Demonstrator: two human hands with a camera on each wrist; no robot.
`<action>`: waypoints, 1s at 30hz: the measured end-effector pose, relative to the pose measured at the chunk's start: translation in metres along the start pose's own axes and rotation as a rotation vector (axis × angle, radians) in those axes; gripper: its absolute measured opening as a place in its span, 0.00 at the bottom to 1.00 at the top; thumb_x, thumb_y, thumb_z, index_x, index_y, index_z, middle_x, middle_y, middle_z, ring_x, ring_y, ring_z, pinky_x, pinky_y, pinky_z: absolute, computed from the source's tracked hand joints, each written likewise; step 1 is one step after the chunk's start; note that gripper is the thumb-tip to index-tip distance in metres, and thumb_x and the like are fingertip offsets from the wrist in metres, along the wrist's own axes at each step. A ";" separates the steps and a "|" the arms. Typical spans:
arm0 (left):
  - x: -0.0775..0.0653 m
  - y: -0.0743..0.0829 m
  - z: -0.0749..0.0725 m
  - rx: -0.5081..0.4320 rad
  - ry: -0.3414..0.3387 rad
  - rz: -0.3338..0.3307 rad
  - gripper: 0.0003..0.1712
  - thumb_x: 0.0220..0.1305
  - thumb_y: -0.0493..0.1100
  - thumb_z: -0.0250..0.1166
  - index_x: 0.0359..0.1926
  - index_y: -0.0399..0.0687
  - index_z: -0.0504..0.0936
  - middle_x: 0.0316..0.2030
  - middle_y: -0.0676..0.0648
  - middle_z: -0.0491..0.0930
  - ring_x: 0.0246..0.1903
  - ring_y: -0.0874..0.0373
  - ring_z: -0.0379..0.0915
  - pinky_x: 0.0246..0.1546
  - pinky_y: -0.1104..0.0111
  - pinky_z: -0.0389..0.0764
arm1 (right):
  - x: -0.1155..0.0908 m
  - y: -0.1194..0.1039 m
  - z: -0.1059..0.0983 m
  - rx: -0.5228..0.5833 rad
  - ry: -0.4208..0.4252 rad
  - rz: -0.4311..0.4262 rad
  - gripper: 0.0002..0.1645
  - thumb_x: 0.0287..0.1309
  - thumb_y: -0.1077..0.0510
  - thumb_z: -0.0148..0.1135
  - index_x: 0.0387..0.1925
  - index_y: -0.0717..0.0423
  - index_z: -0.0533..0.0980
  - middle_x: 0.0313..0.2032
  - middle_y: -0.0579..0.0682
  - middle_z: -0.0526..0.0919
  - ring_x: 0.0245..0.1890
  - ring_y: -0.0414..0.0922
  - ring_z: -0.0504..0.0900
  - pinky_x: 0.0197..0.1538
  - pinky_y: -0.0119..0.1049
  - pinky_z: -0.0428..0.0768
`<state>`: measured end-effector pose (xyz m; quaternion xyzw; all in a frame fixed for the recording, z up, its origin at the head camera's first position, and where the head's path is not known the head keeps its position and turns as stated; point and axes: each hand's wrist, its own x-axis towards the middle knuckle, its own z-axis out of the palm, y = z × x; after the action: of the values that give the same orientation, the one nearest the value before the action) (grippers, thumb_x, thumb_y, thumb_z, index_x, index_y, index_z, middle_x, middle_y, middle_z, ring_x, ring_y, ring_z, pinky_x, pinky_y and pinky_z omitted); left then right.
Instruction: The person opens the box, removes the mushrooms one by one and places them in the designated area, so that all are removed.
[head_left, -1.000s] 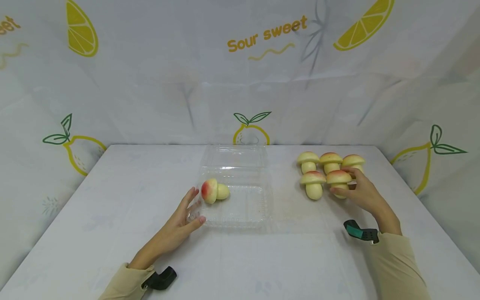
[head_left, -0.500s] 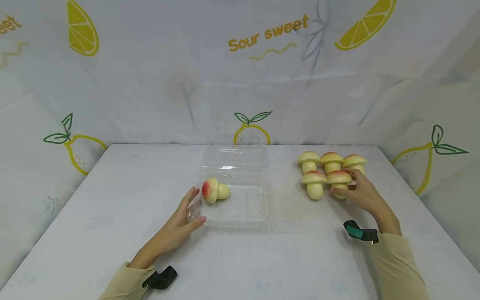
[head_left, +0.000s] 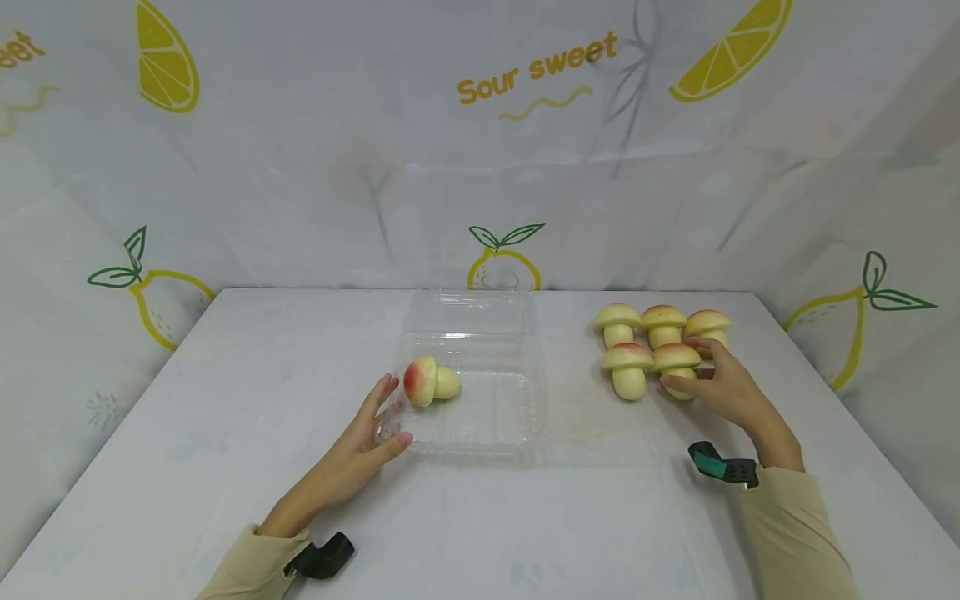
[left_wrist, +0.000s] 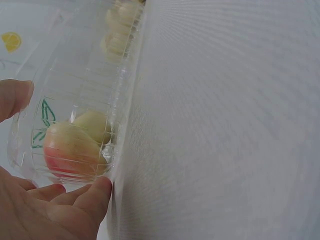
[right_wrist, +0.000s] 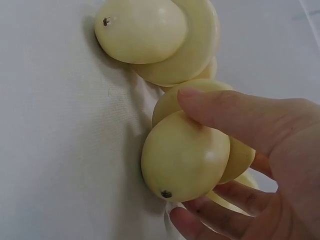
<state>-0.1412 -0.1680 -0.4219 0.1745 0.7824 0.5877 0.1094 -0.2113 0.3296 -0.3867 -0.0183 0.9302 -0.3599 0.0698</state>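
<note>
My left hand point(head_left: 348, 454) holds the left side of an open clear plastic container point(head_left: 480, 442). Its thumb is at the near wall and its fingers are along the outer left wall. Inside lies one toy mushroom point(head_left: 427, 382) on its side, red-tipped cap to the left; the left wrist view shows it through the plastic. On the right, my right hand point(head_left: 727, 387) holds another toy mushroom point(right_wrist: 185, 157), pale yellow with a reddish cap, thumb on the near side and fingers round the far side. This mushroom is still at table level.
Close around the held one stand several more toy mushrooms point(head_left: 628, 367), in two rows. The container's lid point(head_left: 472, 312) lies folded back toward the rear cloth. A white cloth covers the table point(head_left: 480, 533); a lemon-print curtain point(head_left: 300, 167) rises behind it.
The mushroom in my right hand has shifted very slightly left and tilted a little. Both hands stay in nearly the same place, and the container has not moved.
</note>
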 end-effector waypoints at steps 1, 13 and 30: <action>0.000 0.000 0.000 0.001 0.001 0.000 0.52 0.73 0.44 0.58 0.78 0.43 0.29 0.79 0.38 0.34 0.76 0.31 0.39 0.66 0.48 0.69 | 0.000 0.000 0.000 0.003 0.000 -0.003 0.53 0.65 0.45 0.63 0.73 0.71 0.47 0.69 0.77 0.55 0.61 0.74 0.68 0.58 0.60 0.75; 0.000 0.000 0.000 -0.002 -0.003 0.004 0.51 0.73 0.42 0.58 0.78 0.43 0.29 0.79 0.38 0.33 0.76 0.31 0.39 0.66 0.50 0.70 | -0.004 -0.003 -0.007 -0.003 -0.019 -0.009 0.53 0.64 0.45 0.64 0.74 0.70 0.48 0.68 0.79 0.56 0.63 0.75 0.66 0.59 0.65 0.73; 0.000 0.002 0.000 0.015 0.004 0.003 0.52 0.73 0.43 0.58 0.78 0.41 0.29 0.79 0.37 0.34 0.75 0.31 0.40 0.65 0.48 0.70 | -0.015 -0.018 -0.020 -0.016 -0.019 -0.025 0.55 0.63 0.43 0.65 0.75 0.66 0.47 0.69 0.75 0.56 0.66 0.75 0.61 0.60 0.69 0.68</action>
<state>-0.1406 -0.1675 -0.4202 0.1755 0.7868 0.5823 0.1056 -0.1999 0.3307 -0.3583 -0.0340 0.9321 -0.3531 0.0737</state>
